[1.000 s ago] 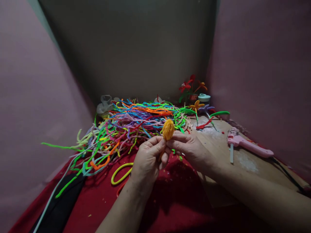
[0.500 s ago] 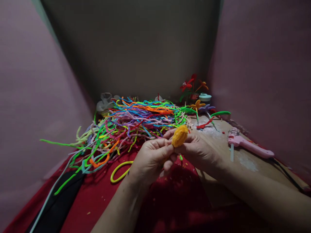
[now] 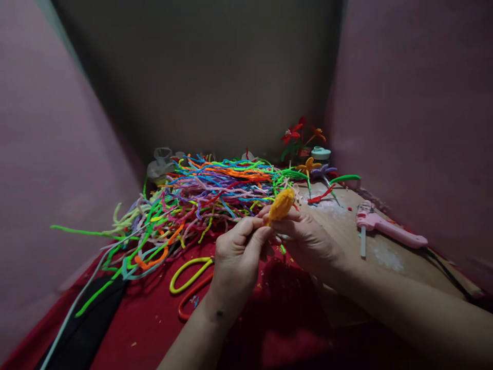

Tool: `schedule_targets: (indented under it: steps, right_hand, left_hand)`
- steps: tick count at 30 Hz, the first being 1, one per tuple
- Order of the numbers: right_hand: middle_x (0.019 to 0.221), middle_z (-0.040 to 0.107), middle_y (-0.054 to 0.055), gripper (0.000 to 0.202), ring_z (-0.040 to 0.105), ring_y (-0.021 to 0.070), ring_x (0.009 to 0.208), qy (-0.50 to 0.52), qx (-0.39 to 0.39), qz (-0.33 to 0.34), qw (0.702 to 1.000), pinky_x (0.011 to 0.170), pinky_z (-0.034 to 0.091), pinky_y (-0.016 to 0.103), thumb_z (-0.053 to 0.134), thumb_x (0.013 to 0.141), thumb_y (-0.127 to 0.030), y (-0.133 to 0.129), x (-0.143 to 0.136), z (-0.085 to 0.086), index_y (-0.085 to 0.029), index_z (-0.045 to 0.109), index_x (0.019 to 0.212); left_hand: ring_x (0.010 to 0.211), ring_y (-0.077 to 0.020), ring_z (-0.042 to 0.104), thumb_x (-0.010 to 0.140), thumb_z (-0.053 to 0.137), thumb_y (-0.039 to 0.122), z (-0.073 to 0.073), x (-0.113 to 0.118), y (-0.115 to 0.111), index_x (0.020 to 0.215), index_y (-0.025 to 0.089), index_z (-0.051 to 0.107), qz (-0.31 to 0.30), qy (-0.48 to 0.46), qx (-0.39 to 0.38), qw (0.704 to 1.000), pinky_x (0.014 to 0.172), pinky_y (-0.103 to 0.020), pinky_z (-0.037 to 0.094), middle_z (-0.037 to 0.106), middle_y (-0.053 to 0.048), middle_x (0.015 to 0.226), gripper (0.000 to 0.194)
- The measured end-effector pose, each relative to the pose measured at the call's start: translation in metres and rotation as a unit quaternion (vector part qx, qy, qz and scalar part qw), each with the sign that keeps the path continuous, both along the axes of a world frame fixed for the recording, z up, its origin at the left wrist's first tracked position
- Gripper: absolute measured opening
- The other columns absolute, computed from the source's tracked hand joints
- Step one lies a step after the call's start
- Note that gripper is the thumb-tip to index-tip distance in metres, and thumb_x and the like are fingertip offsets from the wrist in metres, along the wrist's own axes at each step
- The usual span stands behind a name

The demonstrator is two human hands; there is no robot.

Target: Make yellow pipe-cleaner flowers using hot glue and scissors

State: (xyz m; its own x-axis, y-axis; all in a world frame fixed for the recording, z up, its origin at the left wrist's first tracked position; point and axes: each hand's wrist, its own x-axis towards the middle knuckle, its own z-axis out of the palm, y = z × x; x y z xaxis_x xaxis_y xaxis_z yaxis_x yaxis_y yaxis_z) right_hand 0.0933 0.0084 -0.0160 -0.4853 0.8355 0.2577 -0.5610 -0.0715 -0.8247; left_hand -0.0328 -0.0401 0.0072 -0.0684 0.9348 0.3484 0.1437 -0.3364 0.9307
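The orange chenille bud (image 3: 281, 204) sits pinched between both my hands, above the red cloth (image 3: 154, 324) and just in front of the heap of coloured stems (image 3: 208, 192). My left hand (image 3: 236, 254) has its thumb and fingers pressed on the base; my right hand (image 3: 308, 236) is closed round it from behind. Since a second ago it has gone from upright to tilted rightward (I'm turning it), so the shaping is going on. The pink glue gun (image 3: 385, 228) lies untouched on the tabletop (image 3: 346, 226).

We see a red cloth (image 3: 146, 318) bearing a pipe-cleaner heap (image 3: 208, 195) and scissors (image 3: 190, 288); beside it, a wooden board (image 3: 346, 226) carries a pink glue gun (image 3: 385, 228).
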Motion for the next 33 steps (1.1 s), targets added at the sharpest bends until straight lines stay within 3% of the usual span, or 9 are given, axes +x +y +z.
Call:
schedule_targets:
  steps: [3, 9, 16, 20, 22, 25, 29, 31, 33]
  right_hand:
    - [0.068, 0.05, -0.002, 0.006, 0.037, 0.0101, 0.06, -0.003, 0.007, -0.001, 1.0, 0.065, 0.035, 0.029, 0.066, 0.075, -0.022, 0.0, -0.001, -0.001, -0.02, 0.069, 0.07]
    - [0.082, 0.054, 0.0, 0.004, 0.042, 0.012, 0.068, -0.029, 0.028, -0.028, 0.999, 0.064, 0.034, 0.029, 0.069, 0.074, -0.024, -0.001, 0.0, -0.001, -0.023, 0.072, 0.071]
    - [0.085, 0.057, 0.002, 0.005, 0.047, 0.0132, 0.074, -0.063, 0.054, 0.011, 0.996, 0.065, 0.036, 0.028, 0.074, 0.069, -0.027, 0.007, 0.009, 0.003, -0.022, 0.073, 0.07]
    - [0.071, 0.056, 0.0, 0.014, 0.047, 0.0131, 0.067, -0.08, 0.048, 0.041, 0.995, 0.065, 0.036, 0.029, 0.076, 0.066, -0.032, 0.009, 0.013, 0.004, -0.02, 0.073, 0.074]
    - [0.065, 0.054, -0.001, 0.015, 0.045, 0.0119, 0.062, -0.074, 0.036, 0.04, 0.996, 0.064, 0.036, 0.029, 0.075, 0.066, -0.032, 0.007, 0.011, 0.003, -0.019, 0.073, 0.073]
    - [0.062, 0.053, -0.002, 0.011, 0.042, 0.0103, 0.058, -0.05, 0.011, 0.025, 0.998, 0.064, 0.036, 0.029, 0.073, 0.069, -0.029, 0.006, 0.007, 0.001, -0.019, 0.072, 0.074]
    - [0.065, 0.053, -0.002, 0.008, 0.043, 0.0109, 0.06, -0.019, -0.016, -0.001, 1.0, 0.061, 0.036, 0.028, 0.073, 0.069, -0.028, 0.004, 0.002, 0.0, -0.02, 0.071, 0.073]
    - [0.068, 0.054, -0.001, 0.01, 0.044, 0.0114, 0.062, -0.006, -0.031, -0.015, 0.999, 0.061, 0.036, 0.028, 0.074, 0.067, -0.028, 0.003, 0.0, 0.001, -0.021, 0.07, 0.07]
    - [0.07, 0.055, -0.001, 0.01, 0.045, 0.0114, 0.063, -0.001, -0.04, -0.032, 0.999, 0.062, 0.036, 0.028, 0.075, 0.066, -0.029, 0.001, -0.002, 0.002, -0.021, 0.07, 0.069]
  left_hand:
    - [0.048, -0.0069, 0.047, 0.08, 0.058, 0.022, -0.001, 0.0, 0.001, 0.071, 0.015, 0.063, -0.003, -0.007, 0.003, 1.0, 0.049, -0.019, 0.038, 0.054, 0.003, 0.056, 0.013]
    - [0.04, -0.0028, 0.033, 0.078, 0.061, 0.028, 0.003, -0.005, 0.002, 0.065, 0.014, 0.06, -0.064, -0.118, -0.082, 0.988, 0.038, -0.016, 0.024, 0.044, 0.005, 0.05, 0.019]
    - [0.032, 0.0003, 0.024, 0.074, 0.065, 0.033, 0.002, -0.011, 0.005, 0.067, 0.012, 0.057, -0.225, -0.228, -0.194, 0.927, 0.034, -0.014, 0.015, 0.045, 0.005, 0.048, 0.023]
    - [0.03, 0.0007, 0.019, 0.076, 0.062, 0.03, -0.003, -0.015, 0.008, 0.069, 0.012, 0.058, -0.293, -0.265, -0.237, 0.887, 0.032, -0.015, 0.018, 0.044, 0.006, 0.047, 0.02]
    - [0.031, 0.0008, 0.018, 0.078, 0.061, 0.029, -0.002, -0.016, 0.008, 0.07, 0.012, 0.058, -0.302, -0.265, -0.248, 0.882, 0.032, -0.014, 0.018, 0.044, 0.005, 0.048, 0.019]
    - [0.033, -0.0001, 0.02, 0.079, 0.059, 0.033, 0.001, -0.013, 0.007, 0.07, 0.013, 0.058, -0.259, -0.236, -0.236, 0.906, 0.033, -0.015, 0.017, 0.045, 0.005, 0.051, 0.022]
    - [0.039, -0.0049, 0.033, 0.082, 0.056, 0.034, 0.001, -0.003, 0.002, 0.068, 0.015, 0.058, -0.089, -0.078, -0.111, 0.987, 0.04, -0.018, 0.025, 0.045, 0.004, 0.05, 0.024]
    - [0.048, -0.0076, 0.041, 0.082, 0.056, 0.031, -0.002, 0.001, 0.0, 0.072, 0.016, 0.062, -0.015, 0.017, -0.021, 1.0, 0.048, -0.019, 0.033, 0.051, 0.002, 0.056, 0.019]
    - [0.055, -0.0095, 0.046, 0.083, 0.055, 0.027, -0.006, 0.003, -0.001, 0.077, 0.018, 0.065, 0.017, 0.065, 0.036, 0.997, 0.054, -0.02, 0.036, 0.058, -0.001, 0.066, 0.015]
